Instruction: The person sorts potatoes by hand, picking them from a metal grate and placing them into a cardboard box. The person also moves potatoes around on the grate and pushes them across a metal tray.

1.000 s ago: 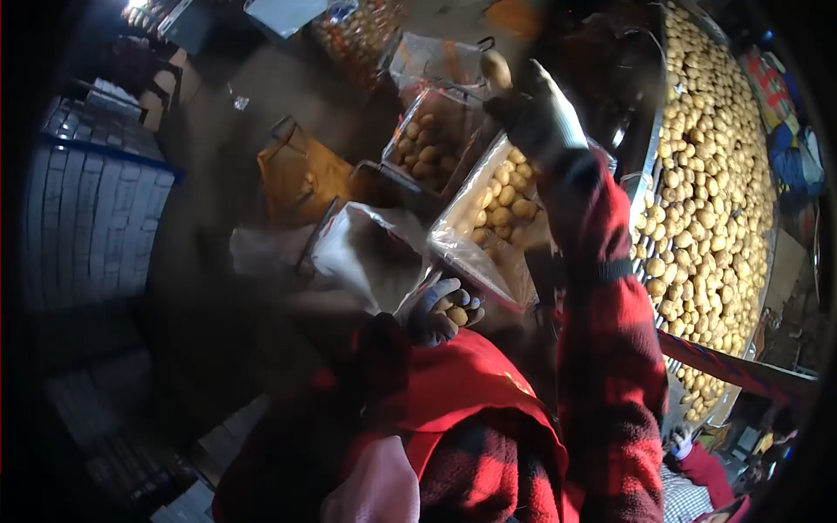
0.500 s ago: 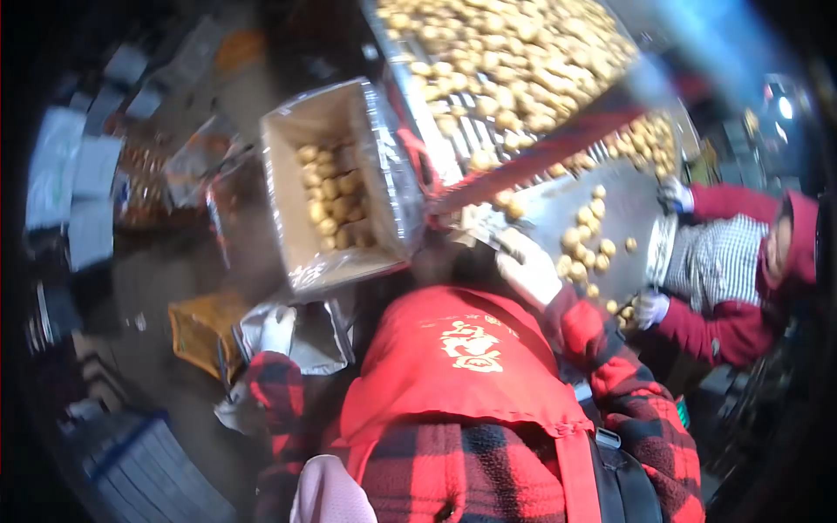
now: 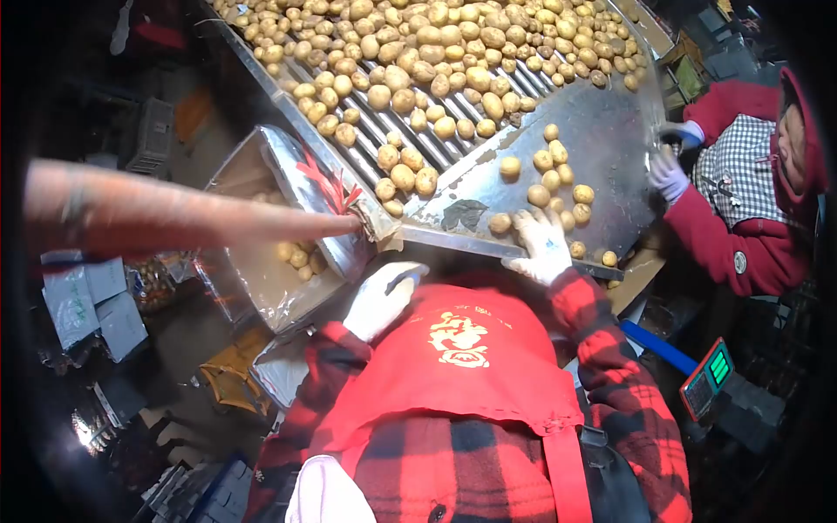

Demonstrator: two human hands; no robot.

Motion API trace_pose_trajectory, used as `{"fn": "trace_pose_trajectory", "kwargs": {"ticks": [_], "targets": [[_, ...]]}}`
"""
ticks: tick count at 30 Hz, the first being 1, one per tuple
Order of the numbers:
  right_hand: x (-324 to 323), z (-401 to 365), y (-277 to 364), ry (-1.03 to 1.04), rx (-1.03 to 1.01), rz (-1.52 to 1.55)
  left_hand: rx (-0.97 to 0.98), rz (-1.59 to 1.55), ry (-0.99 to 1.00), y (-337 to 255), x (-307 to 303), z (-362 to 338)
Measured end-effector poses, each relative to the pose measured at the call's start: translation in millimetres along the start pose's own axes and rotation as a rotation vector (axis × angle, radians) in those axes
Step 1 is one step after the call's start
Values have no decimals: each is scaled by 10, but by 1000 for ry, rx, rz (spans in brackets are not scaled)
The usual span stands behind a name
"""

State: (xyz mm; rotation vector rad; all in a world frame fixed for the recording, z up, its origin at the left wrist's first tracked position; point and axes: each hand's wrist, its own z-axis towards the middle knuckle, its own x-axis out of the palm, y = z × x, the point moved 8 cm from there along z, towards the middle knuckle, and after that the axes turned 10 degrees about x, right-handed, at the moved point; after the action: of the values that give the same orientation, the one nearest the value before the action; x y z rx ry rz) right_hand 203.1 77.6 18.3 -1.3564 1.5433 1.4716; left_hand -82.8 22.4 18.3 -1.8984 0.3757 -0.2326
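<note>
My right hand, in a white glove, rests at the near rim of a sloping metal tray. Its fingers are spread and touch or nearly touch the potatoes in front of them; none is seen gripped. Several more potatoes lie scattered on the tray. My left hand, gloved too, is held in front of my red apron, below the tray's left corner. Nothing shows in it, and its thumb and fingers are apart. To its left stands a plastic-lined cardboard box with potatoes in the bottom.
A heap of potatoes covers the metal rollers beyond the tray. A blurred post crosses the left side. At right, a co-worker has both gloved hands at the tray's far edge. A scale display stands lower right.
My view has turned toward the tray and rollers. My left hand has come away from the white-lined container to the front of my apron. My right hand now reaches over the tray's rim.
</note>
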Motion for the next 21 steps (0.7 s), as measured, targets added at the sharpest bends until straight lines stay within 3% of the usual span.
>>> {"fn": "trace_pose_trajectory", "kwargs": {"ticks": [1,3,5,6,7,8,9,11,13,15,17,19,21], "targets": [[57,-27,-126,-81,-52,-28,-4,4,-3,29,13,149],[-28,168,-351,-189,41,26,415,380,-152,-276,-67,515],[-394,551,-215,-420,-64,97,436,279,-288,-422,-150,997],[-482,825,-105,-366,-213,23,477,352,-331,-512,-183,1243],[-704,1175,40,-397,-182,133,520,427,-374,-598,-212,1443],[-786,1476,99,-559,-272,45,457,404,-387,-673,-231,1592],[-879,1920,103,-329,-238,101,403,409,-407,-705,-248,1715],[-860,2735,-27,-245,13,-86,454,540,-450,-748,-314,1941],[-648,3300,-165,-15,233,59,364,617,-542,-823,-414,2044],[-394,3254,188,-208,394,68,301,659,-652,-737,-658,2204],[-288,2953,553,-256,112,-57,415,558,-737,-736,-895,2410],[0,2654,774,-166,-34,-169,344,685,-715,-712,-907,2584],[157,2179,905,-276,-108,-309,376,967,-676,-553,-661,2587]]}}
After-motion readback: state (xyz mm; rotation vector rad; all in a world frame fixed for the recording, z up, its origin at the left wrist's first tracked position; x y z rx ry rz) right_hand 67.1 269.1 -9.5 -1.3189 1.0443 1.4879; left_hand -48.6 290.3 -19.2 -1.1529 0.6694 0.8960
